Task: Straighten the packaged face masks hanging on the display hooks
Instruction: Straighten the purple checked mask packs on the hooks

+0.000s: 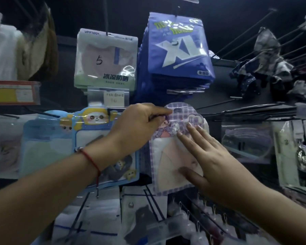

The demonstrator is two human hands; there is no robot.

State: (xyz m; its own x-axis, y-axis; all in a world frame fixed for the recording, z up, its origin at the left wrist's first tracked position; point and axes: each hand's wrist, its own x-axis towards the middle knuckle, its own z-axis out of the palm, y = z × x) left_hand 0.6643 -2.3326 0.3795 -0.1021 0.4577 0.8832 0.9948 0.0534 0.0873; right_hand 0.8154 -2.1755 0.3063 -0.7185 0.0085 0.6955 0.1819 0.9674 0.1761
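The left hand (138, 126) pinches the top of the purple checked mask pack (177, 149) at its 11 o'clock corner — the right hand (212, 156) lies flat on its front, fingers straight.

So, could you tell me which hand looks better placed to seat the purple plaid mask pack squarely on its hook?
Probably the left hand: it already pinches the top edge of the purple plaid mask pack. The right hand lies flat against its front, steadying it.

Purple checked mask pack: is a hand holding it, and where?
Yes. The left hand pinches the purple checked mask pack at its top left edge; the right hand lies flat and open on its front.
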